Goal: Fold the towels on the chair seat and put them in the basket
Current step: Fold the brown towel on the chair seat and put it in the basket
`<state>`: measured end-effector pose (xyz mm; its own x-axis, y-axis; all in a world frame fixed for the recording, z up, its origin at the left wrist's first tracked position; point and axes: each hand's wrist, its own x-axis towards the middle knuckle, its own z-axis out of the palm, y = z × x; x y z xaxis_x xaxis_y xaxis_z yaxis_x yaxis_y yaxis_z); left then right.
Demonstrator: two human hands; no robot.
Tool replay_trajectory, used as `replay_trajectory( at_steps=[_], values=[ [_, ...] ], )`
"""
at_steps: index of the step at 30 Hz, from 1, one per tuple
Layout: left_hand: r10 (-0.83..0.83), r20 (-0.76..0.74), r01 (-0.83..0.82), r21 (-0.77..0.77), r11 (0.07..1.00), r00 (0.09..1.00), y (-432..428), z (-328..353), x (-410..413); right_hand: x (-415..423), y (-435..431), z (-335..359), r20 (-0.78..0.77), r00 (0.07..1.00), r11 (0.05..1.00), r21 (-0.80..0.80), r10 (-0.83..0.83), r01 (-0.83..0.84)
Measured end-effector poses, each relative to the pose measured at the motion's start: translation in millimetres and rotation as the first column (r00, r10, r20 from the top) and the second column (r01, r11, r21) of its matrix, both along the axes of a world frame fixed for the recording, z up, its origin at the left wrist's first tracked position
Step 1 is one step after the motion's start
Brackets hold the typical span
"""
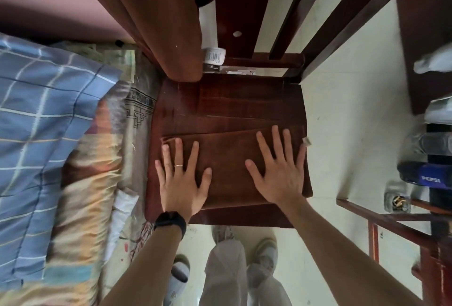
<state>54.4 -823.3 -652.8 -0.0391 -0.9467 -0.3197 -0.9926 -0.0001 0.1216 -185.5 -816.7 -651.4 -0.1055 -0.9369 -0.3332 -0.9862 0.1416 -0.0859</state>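
The towel (230,166) is looking like matt, soft brown cloth, the seat (232,110) is showing smooth, glossy dark wood, the floor (347,122) is gleaming as smooth pale tile, and the pillow (44,110) is showing matt checked cloth

1. Far half of chair seat (220,100): bare wood, free
2. Front half taken: folded towel (227,158) w/ left hand (182,183) & right hand (278,171) flat on it
3. Left blocked: bedding (49,110) against seat edge; draped towel (171,24) overhangs far-left corner
4. Behind: backrest slats (288,12), gaps betw
5. Right: open floor (354,134) up to side table (391,217) w/ Pepsi bottle (425,177)
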Motion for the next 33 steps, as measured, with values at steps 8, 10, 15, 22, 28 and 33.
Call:
replay_trajectory(
  at_steps=[8,10,15,22,28,33],
  values=[
    [0.001,0.027,-0.001,-0.001,1.000,1.000,2.2,-3.3,-0.2,-17.2,-7.0,-4.0,0.028,0.982,0.983,-0.018,-0.184,0.185],
    [-0.009,0.028,0.009,0.012,1.000,1.000,1.2,-1.8,0.2,-19.5,-11.0,-2.4,0.067,0.962,0.964,-0.008,-0.265,0.267],
    [-0.077,-0.039,0.078,0.031,0.996,0.996,-18.8,0.6,3.8,-45.3,-21.9,17.2,0.035,0.988,0.980,-0.128,-0.149,0.153],
    [-0.503,0.086,0.504,0.002,0.863,0.860,-95.7,26.5,-31.9,-42.1,32.3,63.6,0.121,0.889,0.858,0.346,-0.442,0.380],
    [0.089,-0.132,-0.098,-0.060,0.993,0.987,0.5,43.8,-76.9,-12.8,87.0,68.8,0.297,0.629,0.661,0.575,-0.718,0.483],
    [0.748,-0.244,-0.734,0.162,0.659,0.617,116.8,60.8,-85.3,-15.7,111.9,52.8,0.412,0.433,0.594,0.628,-0.802,0.503]
  ],
)
